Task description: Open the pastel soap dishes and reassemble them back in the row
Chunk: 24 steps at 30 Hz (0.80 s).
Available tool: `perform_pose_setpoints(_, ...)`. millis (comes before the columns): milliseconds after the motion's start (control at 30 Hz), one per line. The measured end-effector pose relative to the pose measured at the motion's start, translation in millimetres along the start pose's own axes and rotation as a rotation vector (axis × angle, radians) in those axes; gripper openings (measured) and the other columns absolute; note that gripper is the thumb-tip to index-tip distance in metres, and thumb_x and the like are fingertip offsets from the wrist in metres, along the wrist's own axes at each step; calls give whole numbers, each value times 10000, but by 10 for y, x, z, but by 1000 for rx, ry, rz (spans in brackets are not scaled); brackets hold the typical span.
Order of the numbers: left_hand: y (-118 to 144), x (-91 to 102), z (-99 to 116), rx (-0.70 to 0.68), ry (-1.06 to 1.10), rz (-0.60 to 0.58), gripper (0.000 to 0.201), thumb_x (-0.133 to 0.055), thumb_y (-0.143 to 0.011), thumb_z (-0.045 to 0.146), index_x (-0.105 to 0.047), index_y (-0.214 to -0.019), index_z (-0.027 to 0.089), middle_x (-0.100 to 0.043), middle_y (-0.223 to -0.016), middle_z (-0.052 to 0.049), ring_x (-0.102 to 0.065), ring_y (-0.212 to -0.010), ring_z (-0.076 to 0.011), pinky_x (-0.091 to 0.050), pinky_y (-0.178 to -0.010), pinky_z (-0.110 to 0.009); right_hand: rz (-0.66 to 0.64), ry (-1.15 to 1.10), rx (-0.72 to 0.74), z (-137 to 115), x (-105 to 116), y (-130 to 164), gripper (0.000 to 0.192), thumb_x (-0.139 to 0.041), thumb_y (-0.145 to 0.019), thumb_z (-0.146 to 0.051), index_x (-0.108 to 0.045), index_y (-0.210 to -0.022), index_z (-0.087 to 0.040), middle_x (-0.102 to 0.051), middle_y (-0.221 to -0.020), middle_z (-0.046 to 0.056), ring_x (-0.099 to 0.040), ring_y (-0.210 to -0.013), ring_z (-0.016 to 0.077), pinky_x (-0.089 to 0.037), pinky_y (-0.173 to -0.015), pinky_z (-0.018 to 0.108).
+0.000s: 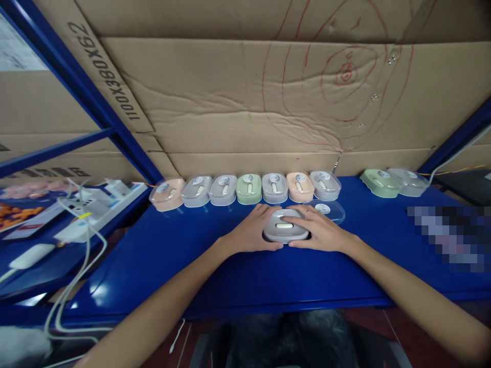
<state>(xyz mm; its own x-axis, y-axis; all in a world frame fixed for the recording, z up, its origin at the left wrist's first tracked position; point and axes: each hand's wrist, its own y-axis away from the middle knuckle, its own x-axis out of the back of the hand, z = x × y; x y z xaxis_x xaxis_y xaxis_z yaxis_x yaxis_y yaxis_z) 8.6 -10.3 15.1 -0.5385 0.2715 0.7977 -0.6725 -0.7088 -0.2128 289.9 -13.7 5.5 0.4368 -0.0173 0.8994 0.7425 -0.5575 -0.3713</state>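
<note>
A grey box [285, 225] sits on the blue counter [192, 266] between both hands. The left hand [251, 231] cups its nine o'clock side, the right hand [320, 231] its three o'clock side with fingers over the lid. A row of boxes [245, 189] lies at twelve o'clock.

Both hands cupped a grey case [285, 227] on the blue tabletop [184, 255], left hand [255, 231] and right hand [320, 231] touching its sides; a row of pastel cases [245, 188] stood behind.
</note>
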Motion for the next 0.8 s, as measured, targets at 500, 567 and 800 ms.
perform_pose_setpoints(500,10,-16,-11,90,27,3,1129,-931,-725,534,-348,-1653,262,-470,-1619,-163,-421,-1518,-426,-386,-1259,-645,-26,-35,-57,-23,18,-10,630,-598,-1056,-621,-565,-1587,-284,-576,-1493,182,-574,-1369,361,-546,-1096,570)
perform_pose_setpoints(567,11,-12,-10,113,50,7,1174,-941,-714,549,-318,-1667,262,-460,-1627,-177,-427,-1521,-432,-388,-1256,-654,-20,-53,-73,-13,9,-7,620,-602,-1055,-619,-569,-1577,-286,-580,-1481,181,-572,-1374,362,-546,-1100,572)
perform_pose_setpoints(800,12,-29,-68,152,120,31,1339,-972,-649,641,-234,-1711,294,-373,-1702,-199,-398,-1565,-465,-341,-1271,-699,34,-95,-90,3,1,4,590,-633,-1042,-605,-608,-1528,-270,-583,-1459,180,-584,-1362,362,-553,-1103,572)
